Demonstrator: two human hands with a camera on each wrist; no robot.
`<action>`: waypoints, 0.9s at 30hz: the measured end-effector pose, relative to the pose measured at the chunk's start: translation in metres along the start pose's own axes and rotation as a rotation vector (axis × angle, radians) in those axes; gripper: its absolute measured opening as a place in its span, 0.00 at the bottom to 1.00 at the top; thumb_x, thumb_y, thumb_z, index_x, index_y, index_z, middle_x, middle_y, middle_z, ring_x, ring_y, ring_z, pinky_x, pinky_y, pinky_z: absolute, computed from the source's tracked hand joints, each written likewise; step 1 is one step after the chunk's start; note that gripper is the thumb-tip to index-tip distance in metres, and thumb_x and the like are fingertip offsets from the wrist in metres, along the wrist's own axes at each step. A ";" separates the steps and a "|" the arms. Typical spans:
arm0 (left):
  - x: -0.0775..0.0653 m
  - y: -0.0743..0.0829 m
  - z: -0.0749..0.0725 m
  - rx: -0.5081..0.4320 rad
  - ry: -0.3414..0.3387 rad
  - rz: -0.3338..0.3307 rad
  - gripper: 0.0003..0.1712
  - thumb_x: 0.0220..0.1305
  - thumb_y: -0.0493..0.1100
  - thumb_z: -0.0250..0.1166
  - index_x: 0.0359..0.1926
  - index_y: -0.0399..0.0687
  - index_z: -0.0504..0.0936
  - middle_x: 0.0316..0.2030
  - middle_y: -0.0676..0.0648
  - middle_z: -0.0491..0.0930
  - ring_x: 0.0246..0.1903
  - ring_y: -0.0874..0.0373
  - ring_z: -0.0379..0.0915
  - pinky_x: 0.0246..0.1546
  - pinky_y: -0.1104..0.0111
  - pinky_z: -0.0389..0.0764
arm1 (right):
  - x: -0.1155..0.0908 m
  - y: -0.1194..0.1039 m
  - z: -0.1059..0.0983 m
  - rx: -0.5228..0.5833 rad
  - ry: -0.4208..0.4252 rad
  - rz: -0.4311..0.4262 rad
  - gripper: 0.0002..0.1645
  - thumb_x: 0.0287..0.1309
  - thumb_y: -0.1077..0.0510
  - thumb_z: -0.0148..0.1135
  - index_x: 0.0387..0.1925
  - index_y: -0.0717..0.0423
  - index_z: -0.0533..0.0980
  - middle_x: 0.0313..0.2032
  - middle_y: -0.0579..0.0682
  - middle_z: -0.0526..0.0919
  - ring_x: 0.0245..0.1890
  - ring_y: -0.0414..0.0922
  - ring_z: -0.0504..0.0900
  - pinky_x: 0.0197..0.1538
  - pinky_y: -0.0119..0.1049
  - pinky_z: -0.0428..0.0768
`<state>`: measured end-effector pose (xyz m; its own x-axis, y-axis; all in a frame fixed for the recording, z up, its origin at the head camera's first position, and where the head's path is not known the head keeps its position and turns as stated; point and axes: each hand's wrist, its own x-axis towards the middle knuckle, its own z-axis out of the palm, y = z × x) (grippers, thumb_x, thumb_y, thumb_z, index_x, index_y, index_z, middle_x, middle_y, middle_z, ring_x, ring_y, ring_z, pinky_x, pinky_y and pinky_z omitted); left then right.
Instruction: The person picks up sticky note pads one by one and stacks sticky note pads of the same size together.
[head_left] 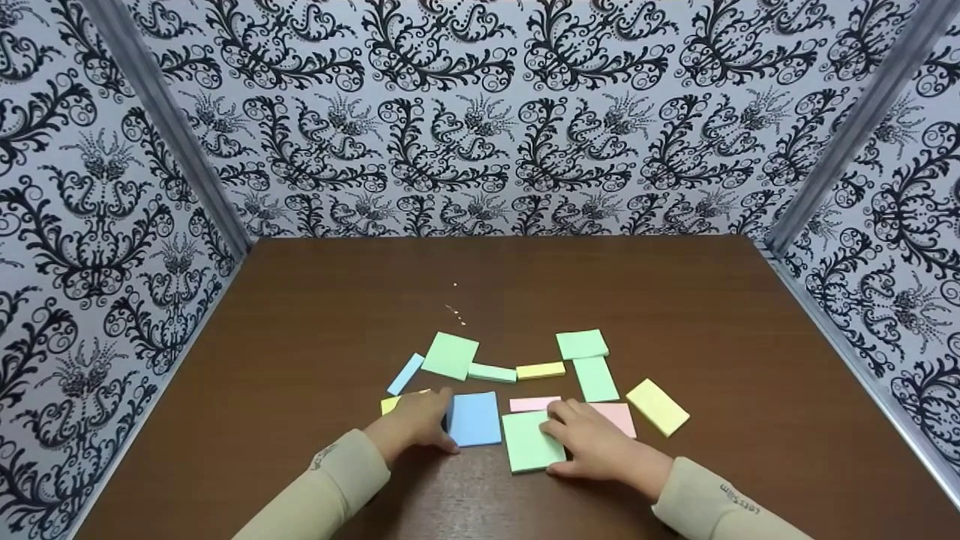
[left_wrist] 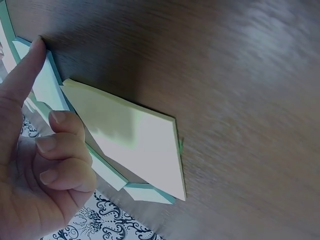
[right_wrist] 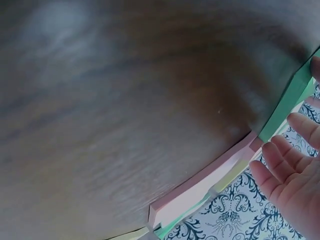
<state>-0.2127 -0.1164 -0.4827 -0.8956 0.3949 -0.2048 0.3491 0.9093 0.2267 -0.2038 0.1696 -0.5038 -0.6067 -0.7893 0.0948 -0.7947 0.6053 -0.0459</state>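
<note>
In the head view, my left hand (head_left: pixel 420 416) is at the left side of a square blue sticky note pad (head_left: pixel 476 420), thumb at its near corner and a finger by its far corner. The left wrist view shows the other fingers (left_wrist: pixel 70 172) loosely curled. My right hand (head_left: pixel 596 442) grips the right side of a square green sticky note pad (head_left: pixel 529 446), thumb on the near corner and fingertips over the top. A yellow pad (head_left: pixel 389 406) is partly hidden behind my left hand. A pink pad (head_left: pixel 615 417) lies just beyond my right hand.
Further back lie a narrow blue pad (head_left: pixel 406 374), green pads (head_left: pixel 450 355) (head_left: pixel 582 344) (head_left: pixel 597 379), and narrow green (head_left: pixel 492 372), yellow (head_left: pixel 541 370) and pink (head_left: pixel 535 404) pads. A yellow pad (head_left: pixel 658 407) lies right. Patterned walls (head_left: pixel 480 112) border the brown table (head_left: pixel 337 285).
</note>
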 end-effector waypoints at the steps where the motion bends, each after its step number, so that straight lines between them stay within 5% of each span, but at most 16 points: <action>1: 0.000 -0.001 0.000 0.014 0.006 0.011 0.39 0.38 0.59 0.75 0.44 0.39 0.68 0.35 0.40 0.78 0.39 0.46 0.76 0.40 0.56 0.74 | 0.000 0.000 0.000 0.004 0.001 0.004 0.30 0.49 0.37 0.62 0.46 0.54 0.75 0.44 0.50 0.69 0.39 0.44 0.67 0.42 0.40 0.69; 21: -0.001 -0.001 0.000 -0.007 0.002 0.005 0.43 0.37 0.60 0.74 0.47 0.38 0.67 0.37 0.39 0.78 0.40 0.45 0.76 0.42 0.55 0.74 | 0.002 -0.004 -0.001 -0.017 0.006 0.029 0.32 0.47 0.34 0.60 0.44 0.54 0.75 0.43 0.51 0.70 0.36 0.45 0.67 0.42 0.39 0.68; 27: 0.000 0.003 -0.002 0.020 -0.028 -0.005 0.42 0.37 0.59 0.75 0.46 0.38 0.67 0.35 0.39 0.78 0.39 0.45 0.76 0.42 0.55 0.74 | 0.020 -0.006 -0.017 -0.028 0.100 0.087 0.35 0.51 0.34 0.57 0.50 0.57 0.74 0.46 0.53 0.74 0.43 0.49 0.71 0.47 0.44 0.70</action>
<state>-0.2124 -0.1135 -0.4797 -0.8896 0.3933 -0.2321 0.3501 0.9137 0.2064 -0.2105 0.1520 -0.4850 -0.6673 -0.7201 0.1901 -0.7372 0.6750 -0.0311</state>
